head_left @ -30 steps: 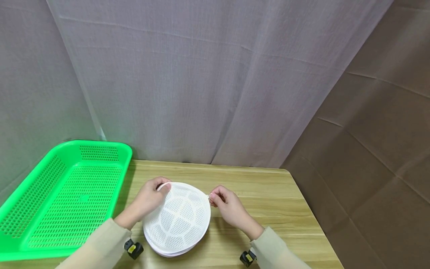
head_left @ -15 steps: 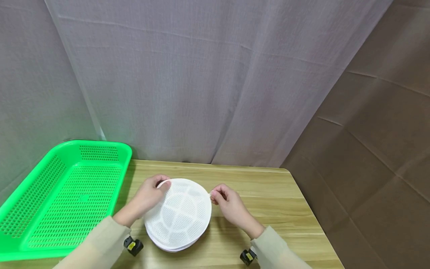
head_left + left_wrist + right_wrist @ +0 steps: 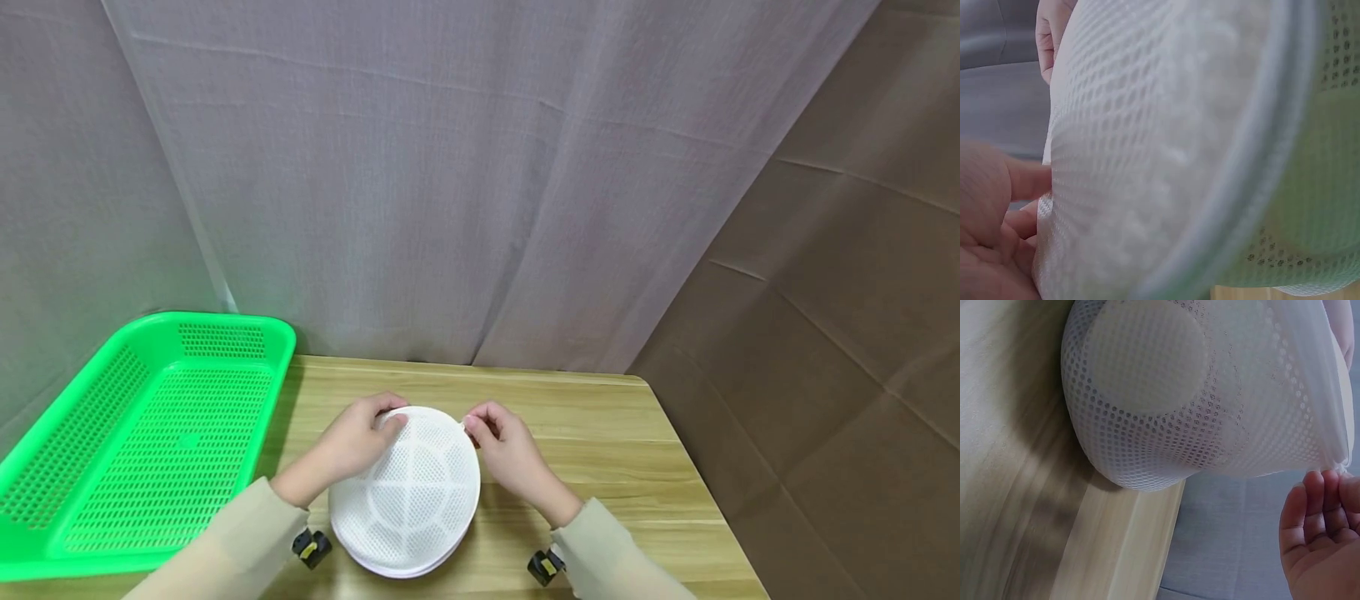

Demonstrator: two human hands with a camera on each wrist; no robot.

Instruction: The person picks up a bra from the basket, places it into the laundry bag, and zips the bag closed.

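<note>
A round white mesh laundry bag (image 3: 408, 496) stands over the table, its flat lid panel facing up. My left hand (image 3: 358, 440) grips its upper left edge, thumb on top of the mesh. At the upper right rim my right hand (image 3: 512, 450) pinches a small white bit at the edge. In the right wrist view, the right hand's fingertips (image 3: 1313, 478) meet at the end of the bag's zipper band (image 3: 1325, 381). A pale round patch (image 3: 1147, 356) shows on the mesh side. The left wrist view has the left hand (image 3: 991, 219) holding the mesh wall close up.
A large green plastic basket (image 3: 288, 367) with slotted sides stands at the left of the wooden table (image 3: 600, 467). Grey cloth (image 3: 375, 183) hangs behind the table, and a brown sheet (image 3: 840, 292) rises along its right side.
The bag and my left hand have shifted slightly right and toward me. My right hand has moved a little left, still pinching at the rim. The lid's outline looks rounder than one second ago.
</note>
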